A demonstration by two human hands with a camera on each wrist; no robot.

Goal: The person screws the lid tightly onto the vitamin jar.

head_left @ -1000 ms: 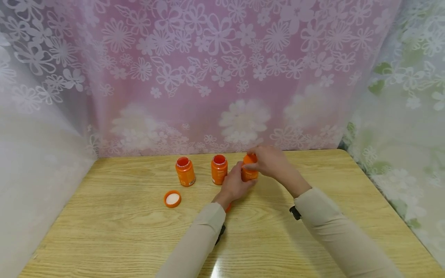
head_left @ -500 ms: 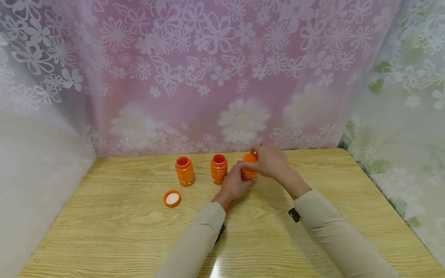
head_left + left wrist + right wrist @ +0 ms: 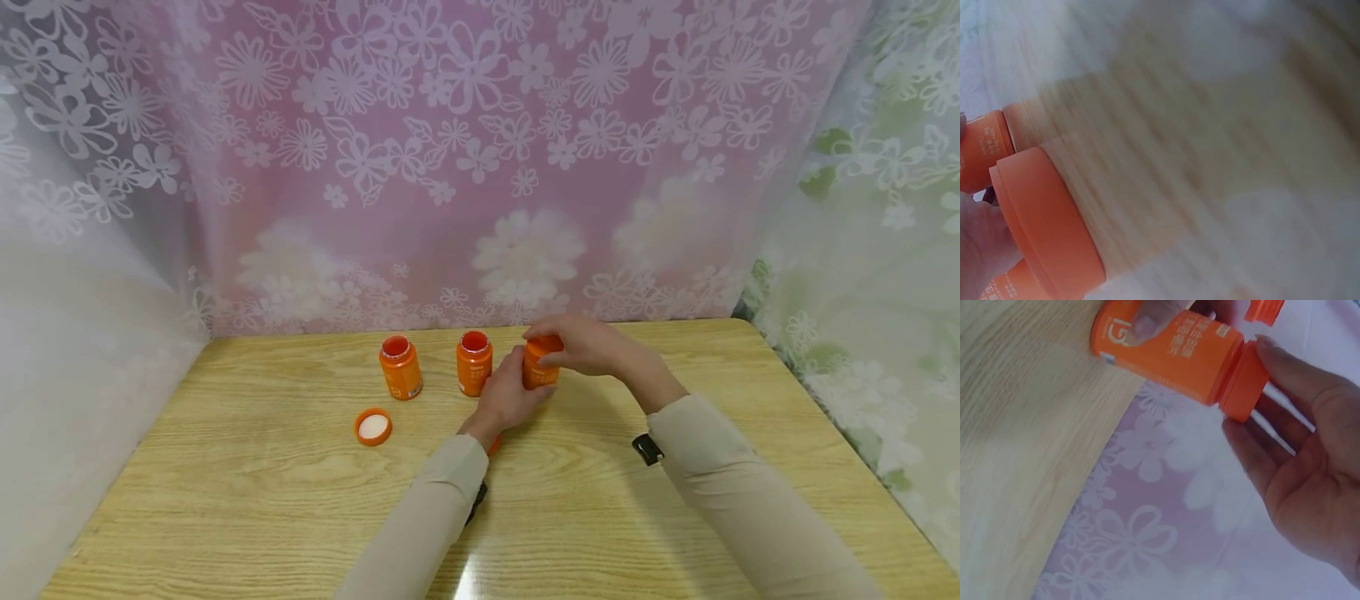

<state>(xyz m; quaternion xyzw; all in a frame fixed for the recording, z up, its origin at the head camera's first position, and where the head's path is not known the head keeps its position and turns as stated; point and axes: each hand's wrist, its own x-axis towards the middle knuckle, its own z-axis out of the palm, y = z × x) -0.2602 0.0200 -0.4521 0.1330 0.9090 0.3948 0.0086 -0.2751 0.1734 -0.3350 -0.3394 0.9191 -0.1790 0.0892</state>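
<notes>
An orange bottle [image 3: 541, 372] stands upright near the table's back edge, its lower body gripped by the left hand [image 3: 507, 399]. On its top is an orange cap [image 3: 1245, 381], which the right hand [image 3: 589, 345] pinches between thumb and fingers. In the right wrist view the right hand [image 3: 1316, 444] holds the cap's rim, while left fingers press the bottle's printed side. To the left stand two uncapped orange bottles [image 3: 475, 364] [image 3: 401, 369]. Another orange cap [image 3: 1054, 225] lies by the left wrist, mostly hidden by the arm in the head view.
An upturned orange cap with a white inside [image 3: 372, 427] lies in front of the leftmost bottle. The wooden table [image 3: 262, 475] meets a pink floral curtain [image 3: 420, 208] at the back, with pale curtains on both sides.
The right hand has turned on the cap, its wrist shifting slightly right and its fingers now over the cap's far left side. The left hand keeps its grip on the bottle.
</notes>
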